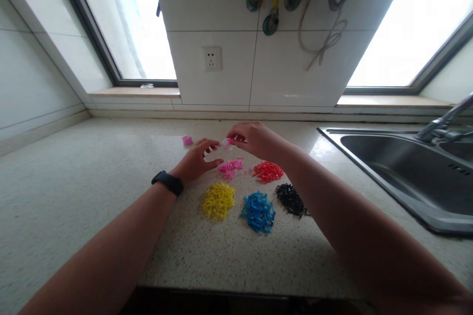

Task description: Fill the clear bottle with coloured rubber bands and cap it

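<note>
My left hand (199,158) wears a black wristband (168,183) and is held with thumb and fingers apart. Its fingertips come close to a small clear plastic container (224,144); whether they touch it I cannot tell. On the container's other side, my right hand (253,137) pinches some pink rubber bands (230,141) at its edge. Below the hands lies a loose pile of pink bands (230,169), with red bands (268,172) to its right. Nearer to me are yellow bands (219,201), blue bands (258,212) and black bands (290,200), the black ones partly behind my right forearm.
A small pink piece (187,140) lies left of my hands on the speckled countertop (111,182). At the right is a steel sink (384,167) with a faucet (447,120). A wall socket (212,58) and hose fittings (271,22) are on the tiled wall behind.
</note>
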A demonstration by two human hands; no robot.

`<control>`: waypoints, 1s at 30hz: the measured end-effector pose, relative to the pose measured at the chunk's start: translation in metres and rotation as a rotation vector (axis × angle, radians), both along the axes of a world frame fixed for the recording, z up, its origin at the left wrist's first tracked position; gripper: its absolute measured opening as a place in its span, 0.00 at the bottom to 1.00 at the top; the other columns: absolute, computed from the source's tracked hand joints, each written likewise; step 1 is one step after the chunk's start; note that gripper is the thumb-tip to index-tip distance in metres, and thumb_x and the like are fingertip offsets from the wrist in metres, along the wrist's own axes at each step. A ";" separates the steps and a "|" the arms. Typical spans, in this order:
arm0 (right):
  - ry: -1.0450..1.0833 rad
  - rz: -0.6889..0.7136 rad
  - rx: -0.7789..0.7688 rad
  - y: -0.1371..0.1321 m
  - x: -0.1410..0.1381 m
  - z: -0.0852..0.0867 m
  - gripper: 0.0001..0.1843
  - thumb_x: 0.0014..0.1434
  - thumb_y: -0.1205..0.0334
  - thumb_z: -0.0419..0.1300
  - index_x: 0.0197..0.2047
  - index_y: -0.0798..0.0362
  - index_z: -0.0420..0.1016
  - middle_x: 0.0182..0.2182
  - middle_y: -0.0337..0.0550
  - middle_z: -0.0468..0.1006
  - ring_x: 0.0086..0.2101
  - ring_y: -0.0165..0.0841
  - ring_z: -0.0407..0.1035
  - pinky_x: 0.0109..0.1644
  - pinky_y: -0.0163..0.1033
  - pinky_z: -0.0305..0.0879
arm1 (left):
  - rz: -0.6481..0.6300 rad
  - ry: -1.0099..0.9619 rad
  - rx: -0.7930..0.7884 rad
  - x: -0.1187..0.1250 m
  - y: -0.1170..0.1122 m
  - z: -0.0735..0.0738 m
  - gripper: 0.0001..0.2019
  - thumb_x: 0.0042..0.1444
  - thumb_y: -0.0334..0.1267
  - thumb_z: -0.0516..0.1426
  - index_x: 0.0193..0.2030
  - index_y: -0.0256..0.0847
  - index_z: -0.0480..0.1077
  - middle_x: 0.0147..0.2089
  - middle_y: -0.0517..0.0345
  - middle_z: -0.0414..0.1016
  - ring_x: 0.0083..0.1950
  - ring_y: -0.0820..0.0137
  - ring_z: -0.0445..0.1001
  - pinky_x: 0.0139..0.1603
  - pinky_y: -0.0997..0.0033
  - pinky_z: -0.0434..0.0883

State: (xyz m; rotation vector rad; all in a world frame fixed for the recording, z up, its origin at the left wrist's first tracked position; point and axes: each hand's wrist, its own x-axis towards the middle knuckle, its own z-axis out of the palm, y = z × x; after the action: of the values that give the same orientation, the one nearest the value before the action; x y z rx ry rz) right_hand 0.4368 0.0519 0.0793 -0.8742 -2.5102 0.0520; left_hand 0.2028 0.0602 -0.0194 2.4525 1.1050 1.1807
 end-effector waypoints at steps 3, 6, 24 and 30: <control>0.021 -0.005 -0.033 -0.002 0.000 0.002 0.09 0.64 0.64 0.59 0.44 0.57 0.78 0.35 0.44 0.79 0.35 0.29 0.69 0.43 0.35 0.59 | 0.006 -0.009 -0.012 0.000 0.000 0.000 0.20 0.54 0.44 0.66 0.52 0.42 0.69 0.44 0.55 0.71 0.39 0.69 0.68 0.39 0.68 0.68; 0.029 -0.003 -0.035 -0.003 0.000 0.003 0.10 0.65 0.66 0.58 0.45 0.57 0.79 0.37 0.45 0.80 0.37 0.30 0.70 0.44 0.35 0.59 | 0.013 -0.014 -0.017 -0.001 0.001 -0.001 0.20 0.54 0.43 0.66 0.52 0.42 0.69 0.44 0.55 0.71 0.39 0.70 0.68 0.39 0.68 0.68; 0.040 -0.009 0.064 0.004 0.008 -0.004 0.10 0.64 0.67 0.56 0.47 0.55 0.76 0.45 0.47 0.77 0.43 0.32 0.70 0.49 0.37 0.62 | 0.025 -0.109 -0.089 -0.001 0.001 -0.002 0.19 0.54 0.42 0.66 0.51 0.40 0.68 0.44 0.54 0.71 0.39 0.71 0.69 0.36 0.70 0.69; -0.144 -0.129 -0.078 0.021 0.019 -0.020 0.12 0.62 0.62 0.59 0.47 0.56 0.77 0.44 0.49 0.79 0.42 0.35 0.72 0.47 0.38 0.62 | 0.020 -0.140 -0.139 -0.002 0.003 -0.004 0.19 0.56 0.43 0.64 0.51 0.41 0.68 0.45 0.53 0.70 0.42 0.70 0.70 0.37 0.70 0.70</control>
State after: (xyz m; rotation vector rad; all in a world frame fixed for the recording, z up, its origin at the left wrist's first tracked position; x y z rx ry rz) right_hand 0.4558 0.0727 0.0592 -1.1053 -2.5923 0.0466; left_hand 0.2008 0.0635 -0.0229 2.2250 1.1338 1.2169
